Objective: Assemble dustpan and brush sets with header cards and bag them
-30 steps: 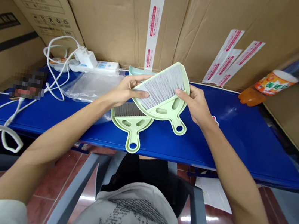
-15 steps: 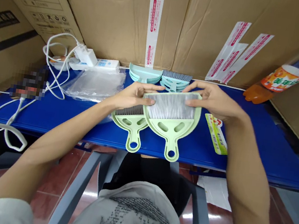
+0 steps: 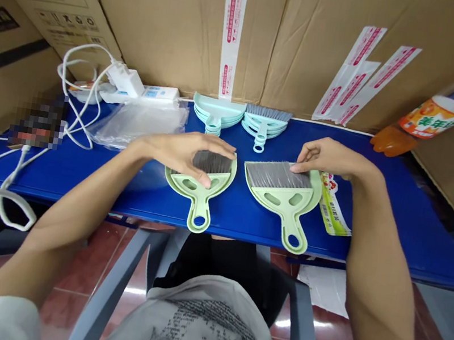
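Observation:
Two green dustpans with grey-bristled brushes nested in them lie side by side, handles towards me. My left hand (image 3: 188, 155) is over the left dustpan-and-brush set (image 3: 201, 205), fingers stretched out and thumb apart, covering part of its bristles. My right hand (image 3: 327, 156) grips the right dustpan and brush (image 3: 285, 197) at its upper right rim, the thumb on the bristles and the other fingers curled behind. This set is turned slightly, its handle pointing down and right. Behind them are stacked light-blue dustpans (image 3: 219, 112) and light-blue brushes (image 3: 265, 124).
Clear plastic bags (image 3: 137, 124) lie on the blue table (image 3: 236, 217) at left, near a power strip (image 3: 159, 94) and white cables (image 3: 86, 96). A green-and-white packet (image 3: 335, 213) is right of the right dustpan. An orange drink bottle (image 3: 424, 123) stands at far right. Cardboard (image 3: 182, 19) walls the back.
The dustpan and brush between both hands has come down and moved right, apart from the other set. My left hand has let go of it and shifted left over the left set.

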Demonstrator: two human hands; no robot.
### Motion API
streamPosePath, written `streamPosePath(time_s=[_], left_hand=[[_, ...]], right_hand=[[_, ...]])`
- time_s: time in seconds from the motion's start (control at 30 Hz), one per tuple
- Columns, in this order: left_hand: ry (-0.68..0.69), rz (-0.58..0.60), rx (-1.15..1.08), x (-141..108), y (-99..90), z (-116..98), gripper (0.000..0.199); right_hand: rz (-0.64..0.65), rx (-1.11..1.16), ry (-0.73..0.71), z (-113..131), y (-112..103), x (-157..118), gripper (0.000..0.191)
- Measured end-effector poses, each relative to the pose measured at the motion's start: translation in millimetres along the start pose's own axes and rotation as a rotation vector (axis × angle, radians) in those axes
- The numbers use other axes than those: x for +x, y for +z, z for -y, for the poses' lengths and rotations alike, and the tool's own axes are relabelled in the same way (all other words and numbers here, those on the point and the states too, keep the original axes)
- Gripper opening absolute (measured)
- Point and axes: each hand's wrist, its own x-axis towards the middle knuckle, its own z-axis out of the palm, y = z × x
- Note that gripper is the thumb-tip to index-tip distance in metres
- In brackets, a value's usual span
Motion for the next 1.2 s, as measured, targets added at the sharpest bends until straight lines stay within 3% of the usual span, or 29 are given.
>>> streamPosePath(time_s=[0.13,0.37,0.57,0.63,0.73,0.9,1.07,1.2], left_hand=[[-0.078,0.128,0.123,-2.4,10.2,5.6,0.116],[-0.034,0.138,0.030,0.7,20.7,28.8,0.120],[-0.078,0.105,-0.086,3.2,20.4,31.2,0.123],[-0.086,0.089,-0.112,3.9,19.9,31.3,0.121],[-0.088,0.089,-0.149,4.6,19.6,32.7,0.118],[-0.050,0.088,-0.199,5.5,16.8,36.0,0.118],[-0.014,-0.021,-0.286,6.1,7.4,30.5,0.095],[0.019,-0.291,-0.392,9.2,7.3,19.3,0.054]], right_hand=[[-0.064,-0.031,0.020,-6.8,3.3,5.4,0.054],[-0.097,-0.026,0.069,3.9,9.9,6.1,0.044],[-0.207,-0.258,0.121,-17.7,-22.2,-15.8,0.038],[-0.140,-0.329,0.210,-31.9,-34.7,-23.3,0.050],[0.086,-0.302,0.273,-50.1,-43.0,-24.9,0.062],[0.259,-0.207,0.172,-62.2,-42.2,-14.7,0.062],[0.220,-0.117,0.194,-53.1,-53.3,-21.4,0.071],[0.064,-0.124,0.205,-58.0,-70.4,-43.0,0.064]])
